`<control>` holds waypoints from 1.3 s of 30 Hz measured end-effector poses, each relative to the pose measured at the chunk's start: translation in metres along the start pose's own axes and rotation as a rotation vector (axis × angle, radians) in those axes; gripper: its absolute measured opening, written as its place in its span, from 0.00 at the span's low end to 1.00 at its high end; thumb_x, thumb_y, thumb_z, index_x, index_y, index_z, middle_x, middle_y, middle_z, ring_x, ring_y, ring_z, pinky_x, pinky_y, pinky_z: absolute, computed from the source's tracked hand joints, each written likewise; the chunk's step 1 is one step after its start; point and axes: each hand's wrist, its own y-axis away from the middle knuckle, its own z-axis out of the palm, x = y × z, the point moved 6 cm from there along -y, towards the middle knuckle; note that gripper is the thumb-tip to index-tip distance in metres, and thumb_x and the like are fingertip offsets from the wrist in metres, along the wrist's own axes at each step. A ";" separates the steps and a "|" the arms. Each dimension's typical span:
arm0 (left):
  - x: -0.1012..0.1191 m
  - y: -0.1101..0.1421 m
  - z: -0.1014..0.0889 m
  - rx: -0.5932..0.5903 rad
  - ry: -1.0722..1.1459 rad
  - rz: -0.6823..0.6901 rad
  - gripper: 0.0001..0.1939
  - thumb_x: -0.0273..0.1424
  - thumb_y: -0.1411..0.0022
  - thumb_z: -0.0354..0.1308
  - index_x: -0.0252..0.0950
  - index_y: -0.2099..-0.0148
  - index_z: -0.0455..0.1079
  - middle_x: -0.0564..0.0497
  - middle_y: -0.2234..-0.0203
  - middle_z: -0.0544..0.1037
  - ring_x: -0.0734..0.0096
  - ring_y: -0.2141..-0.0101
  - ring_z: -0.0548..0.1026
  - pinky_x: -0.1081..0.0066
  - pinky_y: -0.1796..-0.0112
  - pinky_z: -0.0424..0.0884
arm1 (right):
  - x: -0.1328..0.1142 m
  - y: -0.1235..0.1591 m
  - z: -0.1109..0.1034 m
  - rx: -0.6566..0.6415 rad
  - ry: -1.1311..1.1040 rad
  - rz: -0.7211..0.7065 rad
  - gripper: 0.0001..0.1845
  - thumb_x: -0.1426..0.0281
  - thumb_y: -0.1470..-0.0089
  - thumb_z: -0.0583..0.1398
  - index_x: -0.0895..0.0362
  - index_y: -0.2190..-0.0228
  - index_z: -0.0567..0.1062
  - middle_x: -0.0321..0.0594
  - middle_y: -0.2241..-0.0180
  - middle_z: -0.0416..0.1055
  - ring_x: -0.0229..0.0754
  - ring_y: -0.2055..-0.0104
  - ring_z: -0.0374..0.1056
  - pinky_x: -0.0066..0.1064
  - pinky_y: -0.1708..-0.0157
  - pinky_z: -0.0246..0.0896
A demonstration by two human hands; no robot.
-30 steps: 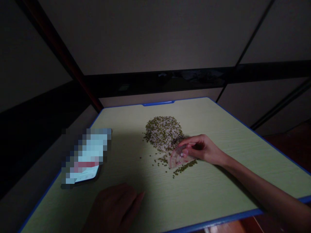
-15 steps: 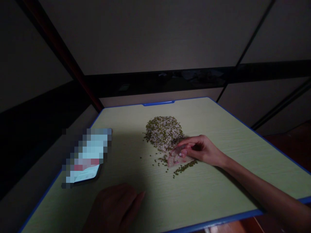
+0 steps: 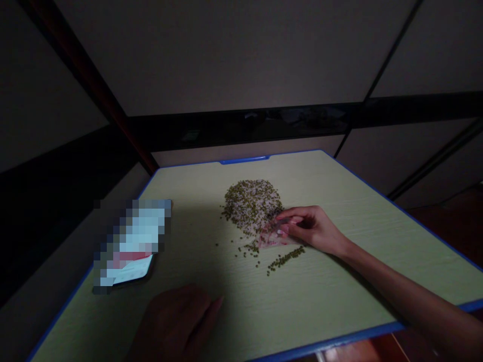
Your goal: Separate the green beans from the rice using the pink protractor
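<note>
Near the middle of the table, my right hand is closed, pinching a thin see-through plastic piece with pink print. It is held at the near right edge of a heap of green beans mixed with white grains. A separate strip of green beans lies just below the plastic piece, and several loose beans are scattered to its left. At the near edge my left hand rests in shadow, its fingers curled in, the thumb side pointing right; nothing shows in it.
A phone with a lit, blurred-out screen lies at the left of the pale table, which has a blue rim. Behind the table stand dark cabinet panels with a glossy black band.
My right hand has moved slightly away from me with the plastic piece, drawing it off the strip of beans toward the heap. My left hand stays where it was.
</note>
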 end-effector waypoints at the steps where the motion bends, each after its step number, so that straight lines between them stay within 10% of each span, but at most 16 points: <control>1: 0.000 0.000 0.000 -0.004 0.000 -0.001 0.15 0.29 0.35 0.43 0.37 0.74 0.61 0.59 0.84 0.67 0.82 0.82 0.67 0.77 0.78 0.62 | 0.000 -0.001 0.000 0.012 -0.010 0.012 0.16 0.67 0.58 0.61 0.65 0.67 0.76 0.34 0.84 0.65 0.29 0.84 0.49 0.25 0.84 0.41; 39: 0.000 0.003 0.001 -0.026 0.006 0.000 0.16 0.29 0.35 0.42 0.38 0.75 0.62 0.59 0.84 0.68 0.82 0.83 0.67 0.78 0.78 0.63 | -0.002 -0.002 -0.004 0.057 -0.067 -0.044 0.13 0.70 0.57 0.62 0.61 0.67 0.78 0.36 0.81 0.71 0.32 0.80 0.61 0.25 0.81 0.52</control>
